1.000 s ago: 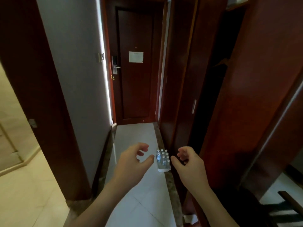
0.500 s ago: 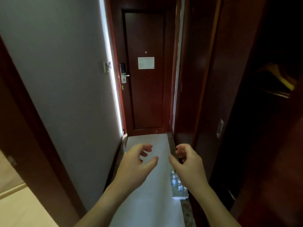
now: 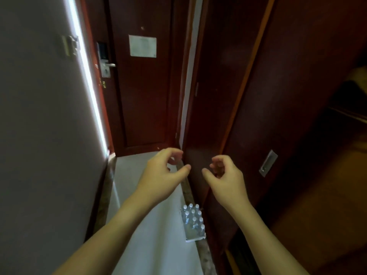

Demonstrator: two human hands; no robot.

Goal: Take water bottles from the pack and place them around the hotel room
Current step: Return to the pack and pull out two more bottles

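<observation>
Left hand [image 3: 160,175]: held out in mid-air over the floor, back of hand up; fingers [image 3: 174,153] loosely curled, thumb stretched fwd, nothing held or touched.
Right hand [image 3: 226,177]: raised beside the left, just apart from it; fingers [image 3: 216,162] curled loosely inward, thumb pointing left, nothing pinched.
Gap btwn hands: thumbs are pointed at each other w/ a small space left open.
Pack of water bottles [image 3: 193,222]: set on the floor at the right edge of the pale tiles, against the base of the wardrobe; seen below and btwn the two forearms, well apart from both hands. White caps are shown in rows, clear wrap around them; exact count can't be told.
Floor [image 3: 151,235]: pale tile strip, bordered by a speckled stone edge on each side.
Entry door [image 3: 147,92]: dark wood, shut, at the far end of the corridor; white notice [image 3: 142,46] fixed at upper centre, metal lock w/ lever handle [image 3: 105,64] at its left side.
Wardrobe [image 3: 268,96]: dark wood panels along the right; recessed metal pull [image 3: 268,163] seen on one panel, near the right hand but not touched.
Left wall [image 3: 39,116]: plain, pale, w/ a bright vertical light strip at its corner and a small fitting [image 3: 69,46], blurred.
</observation>
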